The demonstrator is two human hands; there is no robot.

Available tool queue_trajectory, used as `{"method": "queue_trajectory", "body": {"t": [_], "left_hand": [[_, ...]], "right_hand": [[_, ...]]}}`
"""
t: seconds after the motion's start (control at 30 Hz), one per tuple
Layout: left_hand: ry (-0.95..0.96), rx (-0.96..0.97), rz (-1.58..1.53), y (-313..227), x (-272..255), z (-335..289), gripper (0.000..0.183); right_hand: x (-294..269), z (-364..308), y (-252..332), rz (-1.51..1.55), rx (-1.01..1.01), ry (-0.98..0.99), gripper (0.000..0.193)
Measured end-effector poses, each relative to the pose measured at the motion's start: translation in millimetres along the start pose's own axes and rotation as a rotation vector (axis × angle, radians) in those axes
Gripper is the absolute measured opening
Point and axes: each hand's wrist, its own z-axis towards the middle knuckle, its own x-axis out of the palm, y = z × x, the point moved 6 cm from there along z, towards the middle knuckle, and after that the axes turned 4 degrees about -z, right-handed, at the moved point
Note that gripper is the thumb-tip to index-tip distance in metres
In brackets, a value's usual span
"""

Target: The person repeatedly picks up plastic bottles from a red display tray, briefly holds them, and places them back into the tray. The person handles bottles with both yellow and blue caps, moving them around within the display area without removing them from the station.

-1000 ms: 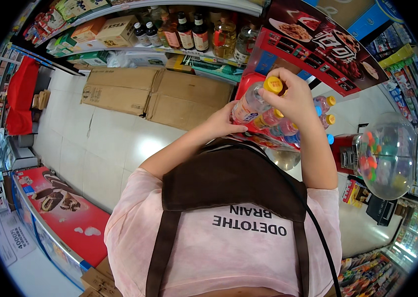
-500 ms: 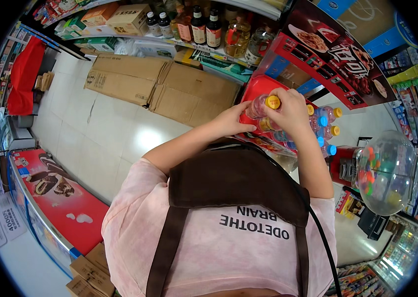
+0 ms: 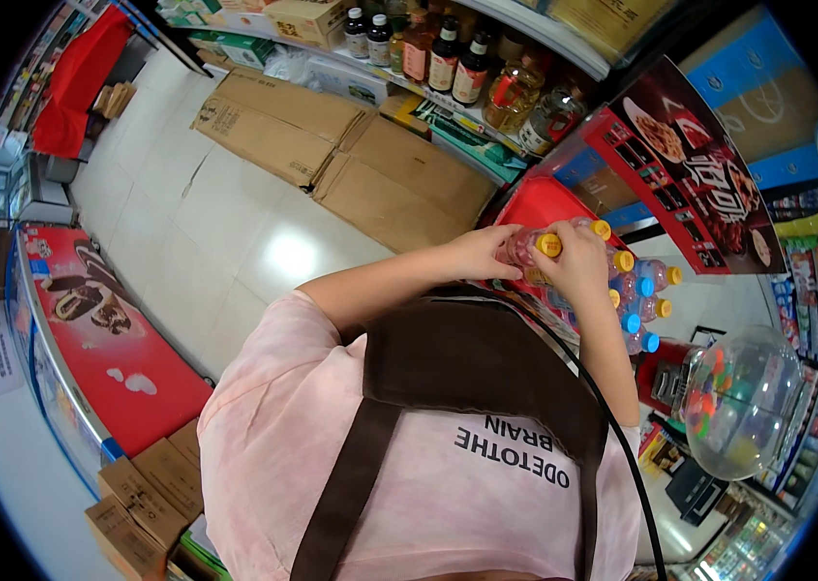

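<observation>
A clear plastic drink bottle (image 3: 523, 246) with a yellow cap stands at the near left of a red display rack (image 3: 537, 201). My left hand (image 3: 483, 254) curves around the bottle's left side, thumb and fingers against it. Over its right side reaches my right hand (image 3: 580, 261), fingers bent close to the cap; part of the bottle is hidden behind them. Several more bottles (image 3: 643, 288) with yellow and blue caps crowd together to the right of my right hand, pinkish or clear in colour.
Behind the rack rises a dark red sign board (image 3: 699, 165) with food pictures. Flattened cardboard (image 3: 399, 184) lies on the floor, below a shelf of sauce and oil bottles (image 3: 457, 68). A clear globe machine (image 3: 743, 402) stands at right, a red-topped freezer (image 3: 104, 329) at left.
The view has tilted, so the rack, bottles and shelf sit lower and further right. Both hands stay at the yellow-capped bottle; one more yellow cap now shows beyond the right hand.
</observation>
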Motion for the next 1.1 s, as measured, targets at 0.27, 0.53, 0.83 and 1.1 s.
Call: {"method": "queue_trajectory", "body": {"t": [0.27,0.53,0.83,1.1], "left_hand": [[0.031,-0.061,-0.03,-20.4,-3.1,-8.2,0.086],[0.045,-0.024,0.033,-14.7,-0.6,-1.2,0.085],[-0.08,0.112,0.11,-30.3,-8.8,0.6,0.076],[-0.15,0.528,0.41,-82.3,2.4,7.0,0.053]], "right_hand": [[3.0,-0.2,-0.6,0.001,0.022,0.05,0.03],[1.8,-4.1,-5.7,0.053,0.129,0.103,0.031],[-30.8,-25.6,-12.1,-0.092,0.14,0.01,0.04],[-21.6,-39.5,-28.7,-0.224,0.179,0.095,0.041]]}}
